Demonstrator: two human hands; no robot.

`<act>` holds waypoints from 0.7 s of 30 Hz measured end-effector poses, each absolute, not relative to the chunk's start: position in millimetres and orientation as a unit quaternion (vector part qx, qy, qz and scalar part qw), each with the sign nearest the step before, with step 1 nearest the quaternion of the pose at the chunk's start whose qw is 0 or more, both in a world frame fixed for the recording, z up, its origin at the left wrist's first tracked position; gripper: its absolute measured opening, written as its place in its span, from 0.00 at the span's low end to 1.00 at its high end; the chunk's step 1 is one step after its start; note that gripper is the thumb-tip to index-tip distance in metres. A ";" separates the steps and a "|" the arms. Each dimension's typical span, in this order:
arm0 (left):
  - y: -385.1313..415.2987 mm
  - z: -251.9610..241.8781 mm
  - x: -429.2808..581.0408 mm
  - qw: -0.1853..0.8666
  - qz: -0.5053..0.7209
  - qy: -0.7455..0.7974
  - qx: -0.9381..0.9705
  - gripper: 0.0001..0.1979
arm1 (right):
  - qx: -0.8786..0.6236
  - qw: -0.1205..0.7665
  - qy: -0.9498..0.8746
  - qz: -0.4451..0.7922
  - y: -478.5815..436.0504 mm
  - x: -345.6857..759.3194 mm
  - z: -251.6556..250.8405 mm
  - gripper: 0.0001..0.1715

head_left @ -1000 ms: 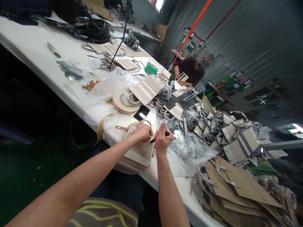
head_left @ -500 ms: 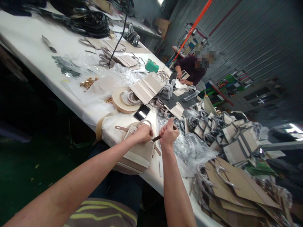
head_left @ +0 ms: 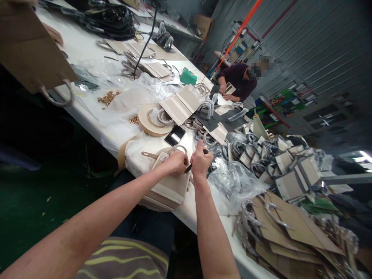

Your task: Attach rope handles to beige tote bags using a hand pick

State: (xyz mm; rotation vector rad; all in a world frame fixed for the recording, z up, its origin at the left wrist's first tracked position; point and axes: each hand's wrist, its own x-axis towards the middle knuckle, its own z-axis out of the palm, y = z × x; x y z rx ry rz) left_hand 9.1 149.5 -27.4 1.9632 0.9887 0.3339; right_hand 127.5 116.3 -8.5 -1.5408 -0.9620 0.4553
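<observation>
A beige handbag (head_left: 168, 190) lies at the table's near edge in front of me. Its wrapped handle (head_left: 179, 148) shows beyond my left hand, and a tan strap (head_left: 148, 155) sticks out to the left. My left hand (head_left: 176, 162) rests on the bag's top, fingers pinched together; what they hold is hidden. In a closed fist, my right hand (head_left: 200, 162) grips a slim, dark screwdriver-like tool (head_left: 188, 168). The tool's lower end points down at the bag, right beside my left fingertips. Its tip is too small to make out.
Beyond the bag are a phone (head_left: 175, 135), a tape roll (head_left: 151, 122) and gold-coloured hardware (head_left: 108, 98). Bag pieces pile up rightward, with brown panels (head_left: 293, 228) near right. Another person's hand (head_left: 54, 34) is by a brown panel (head_left: 31, 50). A co-worker (head_left: 240, 83) sits across.
My right hand has moved left with the tool, close to my left hand, and the tool stands steeper. A brown panel with a handle and another person's hand have come in at the upper left.
</observation>
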 end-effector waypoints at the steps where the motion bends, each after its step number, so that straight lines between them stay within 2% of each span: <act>1: 150.4 -27.1 9.1 0.440 0.128 0.394 0.797 0.16 | -0.662 0.599 -0.414 0.178 106.2 124.0 -8.7 0.40; 10: 150.0 -21.5 8.8 0.433 0.110 0.400 0.800 0.18 | -0.616 0.684 -0.368 0.135 76.3 112.3 8.7 0.39; 15: 149.0 -18.2 6.2 0.437 0.119 0.397 0.798 0.17 | -0.650 0.632 -0.396 0.144 87.0 111.7 5.7 0.40; 21: 149.2 -28.3 7.2 0.442 0.139 0.385 0.798 0.16 | -0.663 0.628 -0.393 0.111 84.5 108.4 -8.5 0.39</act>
